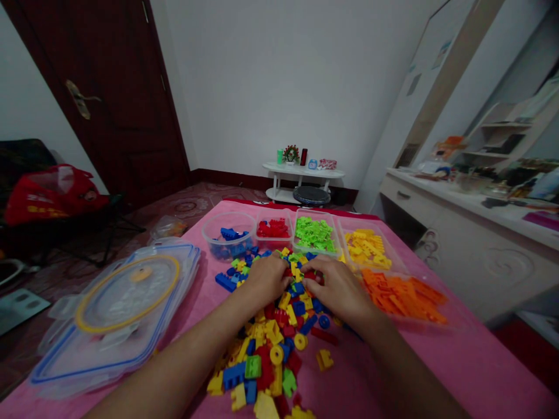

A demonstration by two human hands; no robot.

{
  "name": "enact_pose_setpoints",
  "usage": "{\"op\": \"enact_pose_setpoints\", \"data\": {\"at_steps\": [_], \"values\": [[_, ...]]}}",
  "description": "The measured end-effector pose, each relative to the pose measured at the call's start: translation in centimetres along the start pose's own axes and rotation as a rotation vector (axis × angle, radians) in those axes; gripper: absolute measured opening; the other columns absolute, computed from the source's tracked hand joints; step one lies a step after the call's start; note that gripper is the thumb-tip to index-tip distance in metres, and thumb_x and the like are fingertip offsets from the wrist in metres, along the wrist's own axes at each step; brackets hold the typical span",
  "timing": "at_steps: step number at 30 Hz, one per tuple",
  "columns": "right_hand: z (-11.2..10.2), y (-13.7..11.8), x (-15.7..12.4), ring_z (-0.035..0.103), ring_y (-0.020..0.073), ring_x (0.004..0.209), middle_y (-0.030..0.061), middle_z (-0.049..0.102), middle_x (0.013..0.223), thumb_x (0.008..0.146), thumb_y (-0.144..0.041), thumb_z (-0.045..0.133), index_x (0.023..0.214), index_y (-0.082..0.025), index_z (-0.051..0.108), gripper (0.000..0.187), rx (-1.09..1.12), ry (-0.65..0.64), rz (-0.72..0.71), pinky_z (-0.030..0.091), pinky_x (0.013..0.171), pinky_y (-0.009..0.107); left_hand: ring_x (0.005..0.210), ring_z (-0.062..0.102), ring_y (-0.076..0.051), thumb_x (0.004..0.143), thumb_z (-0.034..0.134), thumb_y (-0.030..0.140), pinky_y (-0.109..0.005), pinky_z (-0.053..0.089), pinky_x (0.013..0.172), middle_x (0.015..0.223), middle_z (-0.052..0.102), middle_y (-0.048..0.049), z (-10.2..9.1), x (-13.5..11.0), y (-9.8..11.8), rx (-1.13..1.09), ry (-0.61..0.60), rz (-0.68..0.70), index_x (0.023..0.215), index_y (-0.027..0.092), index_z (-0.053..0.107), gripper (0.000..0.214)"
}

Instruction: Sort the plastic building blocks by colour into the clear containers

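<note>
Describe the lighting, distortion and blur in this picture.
Head view: dim, but multicoloured plastic bricks show vividly; head view: shadow darkens the pink cloth beside them; head view: wide-angle stretch tilts the maroon panelled door; head view: clutter on the white drawered counter looks soft.

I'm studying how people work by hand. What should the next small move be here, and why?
Perhaps put the red brick at the right hand into the small box of red bricks: the pile mixes colours, while that box appears to hold only red.

Left forearm and right forearm extend near to far, converging; left grip and right grip apart, backs upward, fingers bent.
</note>
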State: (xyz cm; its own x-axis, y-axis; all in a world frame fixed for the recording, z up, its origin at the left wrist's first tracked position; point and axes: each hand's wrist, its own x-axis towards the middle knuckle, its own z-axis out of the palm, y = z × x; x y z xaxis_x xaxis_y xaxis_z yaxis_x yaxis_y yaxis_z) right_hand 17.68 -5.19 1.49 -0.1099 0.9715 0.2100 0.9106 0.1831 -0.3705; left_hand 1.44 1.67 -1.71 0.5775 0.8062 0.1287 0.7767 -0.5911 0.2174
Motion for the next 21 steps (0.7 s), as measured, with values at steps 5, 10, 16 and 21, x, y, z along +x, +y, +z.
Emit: {"op": "enact_pose_setpoints", "data": {"at_steps": [5, 10, 16, 21], "values": [[-0.2, 0.1, 0.1, 0.059, 0.0168, 0.089, 0.0021, 0.066, 0.098, 0.076, -0.021, 0.059, 0.097, -0.022, 0.068, 0.024, 0.057, 0.076, -0.017, 0.04, 0.077, 0.026, 0.085, 0.06, -0.023, 0.079, 0.051, 0.035, -0.033, 0.045, 0.074, 0.087, 0.064, -0.0098, -0.3, 0.3, 0.2, -0.265, 0.078, -0.023, 0.082, 0.016, 0.064, 0.024], [-0.6, -0.5, 0.1, 0.059, 0.0163, 0.088, 0.0023, 0.066, 0.094, 0.078, -0.023, 0.059, 0.095, -0.022, 0.067, 0.019, 0.165, 0.203, -0.055, 0.042, 0.078, 0.027, 0.06, 0.058, -0.013, 0.083, 0.045, 0.04, -0.02, 0.042, 0.049, 0.076, 0.061, -0.0035, -1.1, 0.7, 0.5, -1.259, -0.198, -0.223, 0.088, 0.016, 0.055, 0.026], [-0.5, -0.9, 0.1, 0.057, 0.0171, 0.097, 0.0034, 0.064, 0.103, 0.078, -0.02, 0.061, 0.101, -0.023, 0.065, 0.024, 0.269, 0.306, -0.16, 0.043, 0.085, 0.029, 0.061, 0.064, -0.015, 0.084, 0.048, 0.045, -0.017, 0.045, 0.041, 0.072, 0.061, -0.0033, -0.7, 0.7, 0.5, -1.995, -0.634, -0.383, 0.095, 0.014, 0.055, 0.034], [-0.9, 0.0, 0.2, 0.059, 0.0171, 0.091, 0.0033, 0.063, 0.1, 0.08, -0.022, 0.06, 0.096, -0.022, 0.065, 0.017, 0.276, 0.355, -0.173, 0.046, 0.08, 0.03, 0.052, 0.06, -0.009, 0.082, 0.057, 0.023, -0.013, 0.043, 0.038, 0.073, 0.065, -0.0049, 0.2, 0.6, 0.4, -2.026, -0.58, -0.384, 0.093, 0.01, 0.059, 0.017]]}}
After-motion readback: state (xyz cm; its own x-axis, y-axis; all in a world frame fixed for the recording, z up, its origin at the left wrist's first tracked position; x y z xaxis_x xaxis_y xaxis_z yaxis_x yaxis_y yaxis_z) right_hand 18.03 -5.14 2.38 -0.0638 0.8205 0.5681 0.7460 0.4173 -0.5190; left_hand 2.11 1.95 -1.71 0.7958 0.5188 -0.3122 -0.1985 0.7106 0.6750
